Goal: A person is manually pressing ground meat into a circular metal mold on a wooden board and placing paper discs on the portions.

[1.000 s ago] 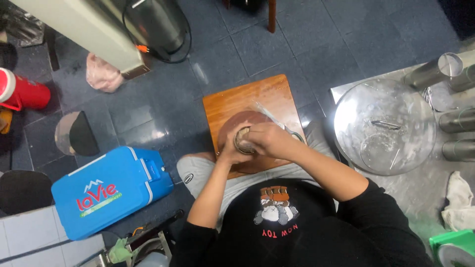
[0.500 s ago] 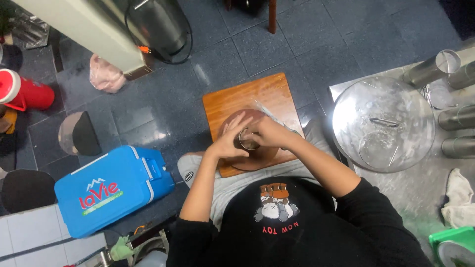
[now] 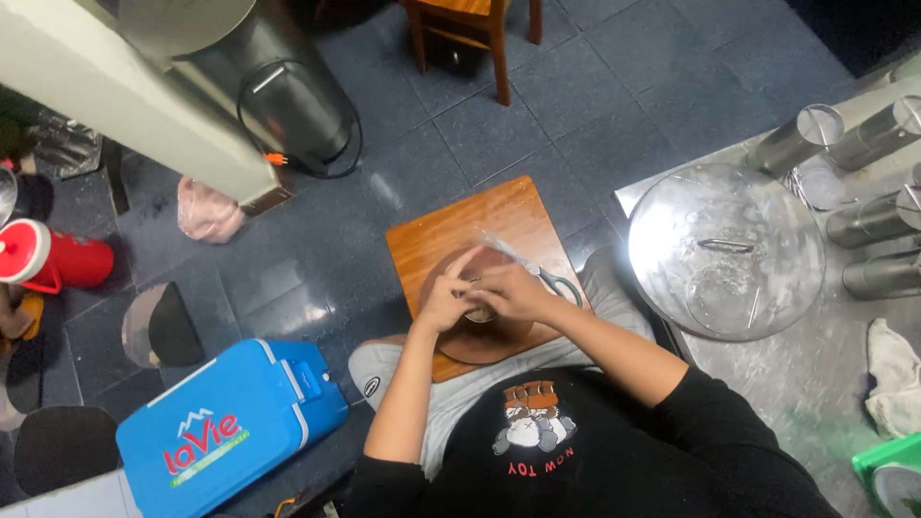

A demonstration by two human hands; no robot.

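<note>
1. A small pale lump (image 3: 480, 313), probably dough, sits on a round brown board (image 3: 489, 341) on the person's lap. Most of it is hidden under the hands.
2. The left hand (image 3: 443, 299) cups it from the left with fingers curled round it; the right hand (image 3: 511, 291) covers it from the right, fingers bent over the top. Both close on the lump rather than spread wide.
3. It looks soft and light, likely to squash or stick, so a gentle hold from both sides with the fingertips seems best.
4. The round board rests on a square wooden board (image 3: 459, 235), where scissors (image 3: 559, 284) lie just beside the right hand.
5. To the right, a metal table (image 3: 815, 364) carries a big glass lid (image 3: 726, 251) and steel cups (image 3: 794, 140).
6. On the tiled floor to the left stand a blue cooler box (image 3: 230, 427) and a red jug (image 3: 53, 259).
</note>
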